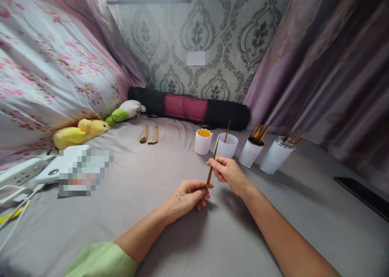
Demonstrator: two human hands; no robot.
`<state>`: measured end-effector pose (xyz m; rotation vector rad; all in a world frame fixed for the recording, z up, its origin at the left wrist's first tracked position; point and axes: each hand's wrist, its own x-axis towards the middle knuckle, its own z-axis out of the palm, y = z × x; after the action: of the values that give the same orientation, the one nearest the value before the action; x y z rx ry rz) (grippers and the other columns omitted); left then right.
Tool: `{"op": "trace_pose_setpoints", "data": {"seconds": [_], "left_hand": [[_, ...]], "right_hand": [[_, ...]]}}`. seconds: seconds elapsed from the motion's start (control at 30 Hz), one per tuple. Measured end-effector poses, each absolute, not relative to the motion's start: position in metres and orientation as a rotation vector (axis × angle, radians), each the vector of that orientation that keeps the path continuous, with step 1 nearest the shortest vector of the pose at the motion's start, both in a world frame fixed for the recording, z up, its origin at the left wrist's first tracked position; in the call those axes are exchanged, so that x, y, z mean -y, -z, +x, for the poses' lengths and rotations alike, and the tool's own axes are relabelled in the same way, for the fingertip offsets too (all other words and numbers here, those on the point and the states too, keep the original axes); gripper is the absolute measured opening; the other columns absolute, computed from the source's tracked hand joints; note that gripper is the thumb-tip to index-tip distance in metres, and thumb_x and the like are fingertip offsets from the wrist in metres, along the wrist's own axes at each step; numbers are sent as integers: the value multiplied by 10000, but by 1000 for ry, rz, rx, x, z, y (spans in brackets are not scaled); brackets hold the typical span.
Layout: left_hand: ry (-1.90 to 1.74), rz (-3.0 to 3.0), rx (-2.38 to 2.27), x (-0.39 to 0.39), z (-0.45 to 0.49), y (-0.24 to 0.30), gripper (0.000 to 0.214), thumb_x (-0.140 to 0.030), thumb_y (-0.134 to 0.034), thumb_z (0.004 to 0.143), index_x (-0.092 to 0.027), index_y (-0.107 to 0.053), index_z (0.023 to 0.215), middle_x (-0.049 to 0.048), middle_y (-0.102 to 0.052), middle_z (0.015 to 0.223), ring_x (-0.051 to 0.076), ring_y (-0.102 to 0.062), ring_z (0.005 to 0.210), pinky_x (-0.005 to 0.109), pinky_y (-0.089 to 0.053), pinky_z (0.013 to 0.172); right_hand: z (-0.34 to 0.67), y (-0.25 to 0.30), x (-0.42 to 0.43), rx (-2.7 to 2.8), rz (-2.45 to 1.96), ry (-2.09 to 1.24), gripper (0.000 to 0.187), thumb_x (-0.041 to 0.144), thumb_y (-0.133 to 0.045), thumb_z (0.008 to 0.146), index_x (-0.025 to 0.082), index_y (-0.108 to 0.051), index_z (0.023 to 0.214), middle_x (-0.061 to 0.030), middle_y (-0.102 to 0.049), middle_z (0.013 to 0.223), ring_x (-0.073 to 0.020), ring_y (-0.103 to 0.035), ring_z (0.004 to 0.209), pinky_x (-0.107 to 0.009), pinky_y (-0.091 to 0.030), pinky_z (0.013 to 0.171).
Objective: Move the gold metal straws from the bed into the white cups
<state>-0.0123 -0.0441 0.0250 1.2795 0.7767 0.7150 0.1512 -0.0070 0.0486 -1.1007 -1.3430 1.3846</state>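
Observation:
A thin brown stick (212, 162) is held between both hands over the grey bedsheet (152, 212). My left hand (187, 196) pinches its lower end. My right hand (227, 172) grips it higher up, and its tip points up toward the cups. Just beyond stand a white cup of yellow paint (203, 141) and a white cup (227, 145) with one stick leaning in it. To their right are two white cups (251, 150) (276, 155) holding several brown sticks.
Two small bundles of yellow sticks (149, 134) lie on the sheet at the back left. Plush toys (80, 132), a power strip (21, 172) and cables sit at the left. A black-and-pink roll (188, 108) lies along the wall. A dark flat object (361, 196) lies at the right.

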Motion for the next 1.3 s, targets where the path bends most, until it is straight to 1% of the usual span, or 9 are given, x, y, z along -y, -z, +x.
{"op": "trace_pose_setpoints", "data": {"seconds": [0.2, 0.43, 0.93, 1.3], "left_hand": [[-685, 1192, -713, 45, -14, -27, 329, -265, -533, 732, -138, -603, 1027, 48, -580, 805, 85, -516, 605, 209, -404, 534], [-663, 1057, -653, 46, -15, -28, 335, -301, -586, 710, -130, -626, 995, 64, -594, 796, 87, -515, 598, 209, -380, 522], [-631, 970, -635, 46, -18, -33, 343, -331, -605, 712, -99, -629, 965, 69, -576, 781, 73, -500, 581, 200, -359, 520], [-623, 863, -660, 42, -18, -29, 294, -288, -636, 690, -104, -625, 918, 45, -588, 722, 44, -478, 523, 174, -337, 487]], "right_hand": [[152, -49, 8, 1362, -1089, -1391, 329, 464, -544, 723, 138, -567, 764, 72, -357, 472, -25, -248, 373, -192, -139, 356], [152, -51, 9, 1378, -1117, -1400, 323, 461, -538, 725, 142, -571, 764, 70, -357, 477, -32, -257, 380, -195, -154, 361], [153, -51, 8, 1424, -1114, -1368, 317, 453, -519, 739, 146, -581, 787, 62, -373, 487, -39, -281, 391, -196, -182, 373], [152, -50, 8, 1460, -1120, -1334, 322, 464, -495, 749, 159, -574, 812, 60, -387, 518, -42, -290, 397, -201, -217, 386]]}}
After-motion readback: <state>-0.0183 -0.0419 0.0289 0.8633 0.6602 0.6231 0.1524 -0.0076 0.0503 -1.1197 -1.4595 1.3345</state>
